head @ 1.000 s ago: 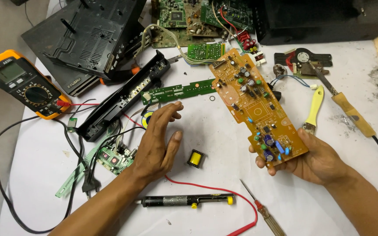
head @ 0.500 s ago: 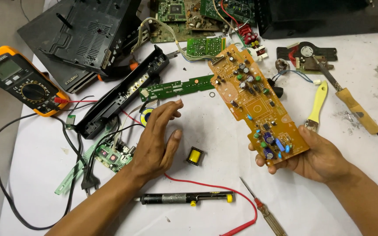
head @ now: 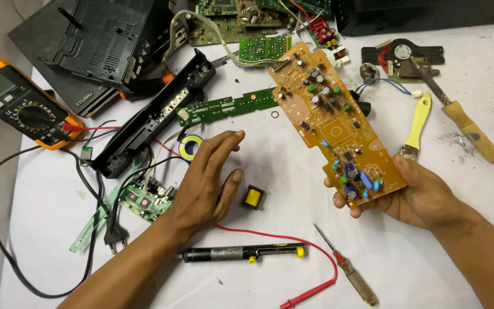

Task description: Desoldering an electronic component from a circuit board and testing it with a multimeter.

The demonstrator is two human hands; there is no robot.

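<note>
My right hand [head: 418, 194] grips the near end of a long orange circuit board [head: 333, 120], holding it tilted above the white table [head: 418, 269], component side up, with capacitors and small parts showing. My left hand [head: 207, 183] lies flat and open on the table, fingers together, pointing toward the board. A small yellow and black transformer [head: 253, 197] sits just right of its thumb. A solder wire spool [head: 191, 146] lies by its fingertips, and a small green board [head: 144, 200] sits beside the wrist.
An orange multimeter [head: 15, 109] lies at far left, a black casing [head: 104, 40] and black front panel [head: 155, 114] behind. A narrow green board [head: 230, 105], desoldering pump [head: 241, 252], screwdriver [head: 347, 272], red probe lead [head: 310, 292], yellow brush [head: 417, 123] and soldering iron [head: 464, 123] surround the hands.
The hands and board stay nearly still; the view has shifted slightly, so everything sits a little lower in the picture.
</note>
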